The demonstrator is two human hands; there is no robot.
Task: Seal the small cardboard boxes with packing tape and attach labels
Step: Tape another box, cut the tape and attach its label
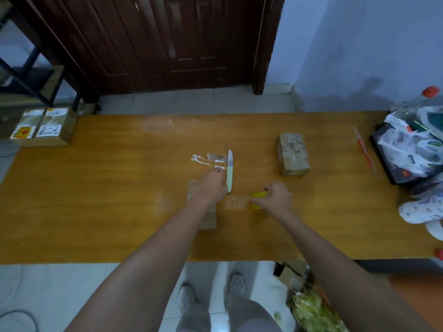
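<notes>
A small cardboard box [208,218] lies on the wooden table [96,200], mostly hidden under my left forearm. My left hand [211,185] rests on the box's far end. My right hand [275,197] grips a yellow tape roll [258,200], and a clear strip of packing tape [236,202] stretches from it toward the box. A knife [229,170] with a pale green handle lies just beyond my left hand. Another small cardboard box [293,154] stands at the right of the table. Two labelled boxes [44,127] sit at the far left corner.
Torn paper and tape scraps [208,159] lie beside the knife blade. A red stick [364,150] lies at the right. Plastic bags and a bottle [417,144] crowd the right end. An open carton [287,274] and a green bag sit on the floor.
</notes>
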